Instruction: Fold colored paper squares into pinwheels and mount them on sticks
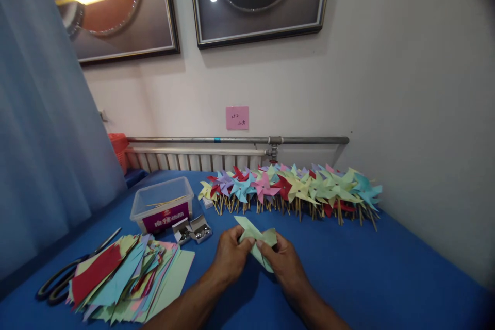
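My left hand (pixel 231 256) and my right hand (pixel 284 261) both grip one piece of light green paper (pixel 254 233), partly folded, held just above the blue table (pixel 367 268) in the lower middle of the view. The fingers of both hands pinch its folded flaps near the centre. A loose pile of coloured paper squares (pixel 127 276) lies to the left of my left hand. Behind the hands, a long row of finished paper pinwheels (pixel 290 188) on wooden sticks lies along the wall.
A clear plastic box (pixel 162 206) with a few wooden sticks stands at the left back. Two small open boxes of metal pins (pixel 192 229) sit beside it. Black-handled scissors (pixel 64 278) lie at the far left. A radiator pipe (pixel 235 140) and grey curtain (pixel 42 139) border the table.
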Motion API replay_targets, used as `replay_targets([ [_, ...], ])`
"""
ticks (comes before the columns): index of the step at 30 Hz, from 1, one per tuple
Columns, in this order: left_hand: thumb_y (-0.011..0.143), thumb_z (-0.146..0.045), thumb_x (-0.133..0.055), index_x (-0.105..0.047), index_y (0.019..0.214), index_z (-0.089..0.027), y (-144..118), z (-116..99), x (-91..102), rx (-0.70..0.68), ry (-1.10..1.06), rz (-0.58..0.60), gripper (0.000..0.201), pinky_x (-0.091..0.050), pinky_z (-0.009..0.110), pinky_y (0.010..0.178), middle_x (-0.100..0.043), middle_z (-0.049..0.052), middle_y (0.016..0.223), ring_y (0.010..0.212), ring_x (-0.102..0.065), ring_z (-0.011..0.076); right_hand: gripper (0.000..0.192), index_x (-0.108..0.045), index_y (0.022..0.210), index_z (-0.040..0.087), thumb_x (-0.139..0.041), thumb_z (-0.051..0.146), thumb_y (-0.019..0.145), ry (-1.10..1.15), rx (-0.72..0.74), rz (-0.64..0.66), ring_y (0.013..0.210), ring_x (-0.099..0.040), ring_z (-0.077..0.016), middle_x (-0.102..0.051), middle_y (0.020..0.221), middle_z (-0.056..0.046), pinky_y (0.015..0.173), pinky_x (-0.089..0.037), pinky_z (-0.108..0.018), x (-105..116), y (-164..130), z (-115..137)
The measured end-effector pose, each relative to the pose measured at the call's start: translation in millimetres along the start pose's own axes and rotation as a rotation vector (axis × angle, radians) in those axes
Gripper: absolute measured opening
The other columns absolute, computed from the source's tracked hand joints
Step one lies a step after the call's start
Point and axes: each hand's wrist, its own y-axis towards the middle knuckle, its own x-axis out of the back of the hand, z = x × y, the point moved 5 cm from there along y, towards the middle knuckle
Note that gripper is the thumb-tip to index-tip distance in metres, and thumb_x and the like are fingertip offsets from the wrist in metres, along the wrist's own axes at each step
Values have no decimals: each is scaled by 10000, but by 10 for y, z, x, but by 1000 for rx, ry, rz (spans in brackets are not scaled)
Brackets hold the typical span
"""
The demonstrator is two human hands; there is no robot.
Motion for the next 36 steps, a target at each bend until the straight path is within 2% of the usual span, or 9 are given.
replay_targets([
  [6,739,-275,-629,-682,758,-141,2,-22,-14,-16,-105,35,146,-415,256,649,-663,19,709,683,-562,165,483,-666,847,191,-835,570,600,55,-33,-46,607,-578,-176,-676,694,-7,573,-458,-274,15,19,-51],
  [15,590,-282,-758,-705,692,-118,35,22,-25,112,-303,96,200,-398,243,591,-665,34,638,580,-526,128,486,-693,869,180,-849,554,602,96,-83,12,660,-644,-214,-725,737,-35,624,-505,-307,-5,9,-29],
  [21,588,-315,-776,-704,675,-122,23,8,-21,135,-337,54,223,-404,238,587,-671,35,628,568,-531,123,536,-726,948,153,-838,556,613,46,-83,29,691,-651,-219,-763,837,-67,635,-500,-305,-14,39,-104],
  [27,532,-280,-791,-696,664,-109,13,34,-45,203,-376,55,235,-386,234,555,-662,38,601,521,-523,111,491,-739,914,145,-818,545,639,-43,-62,11,657,-632,-212,-746,754,-48,620,-484,-300,19,38,-134],
  [36,519,-318,-839,-703,688,-105,12,73,-56,216,-431,58,304,-441,259,591,-682,49,608,533,-576,138,522,-724,941,147,-808,569,646,34,-78,43,669,-658,-218,-758,797,-60,641,-504,-311,-14,18,-100],
])
